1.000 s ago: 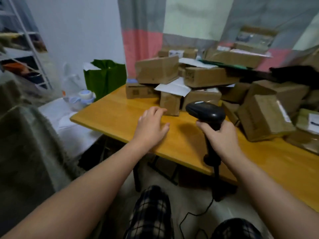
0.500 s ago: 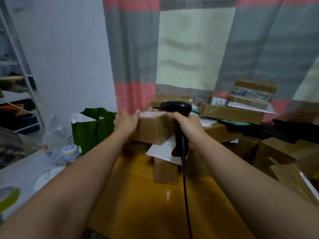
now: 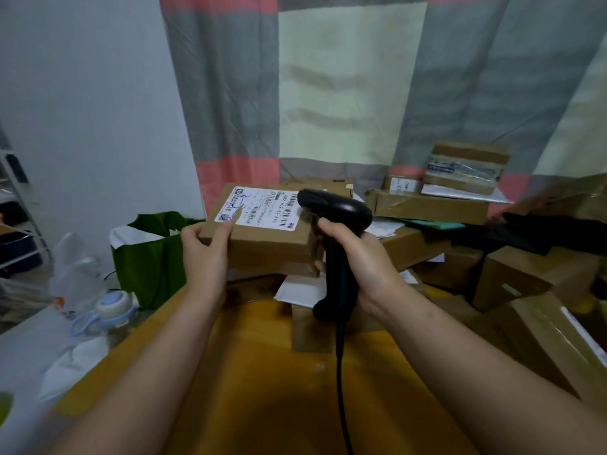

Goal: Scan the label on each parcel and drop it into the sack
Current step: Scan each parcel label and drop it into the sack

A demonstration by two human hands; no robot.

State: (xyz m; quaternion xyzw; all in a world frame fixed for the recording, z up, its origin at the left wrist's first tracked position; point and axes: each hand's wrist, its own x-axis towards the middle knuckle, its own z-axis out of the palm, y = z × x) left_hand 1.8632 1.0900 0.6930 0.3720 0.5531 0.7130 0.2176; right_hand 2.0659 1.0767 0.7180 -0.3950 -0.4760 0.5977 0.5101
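Step in hand: scanning. The label is being presented to the scanner; the drop into the sack is not yet done.
Parcel: a flat cardboard box, held up above the wooden table in front of the pile of parcels, top face tilted toward the camera.
Label: white, on the top face, barcodes visible.
Left hand: grips the left end of the parcel, thumb laid on the near left corner of the label.
Right hand: fingers wrapped round the handle of the barcode scanner. The scanner head sits over the right end of the label, and its cable hangs down.
Trigger state: cannot tell.
Next move: the scanner window probably needs a clear line to a barcode. After a read, carry the parcel left and release it.
Sack: likely the green bag just beyond the left table edge; this is not certain.
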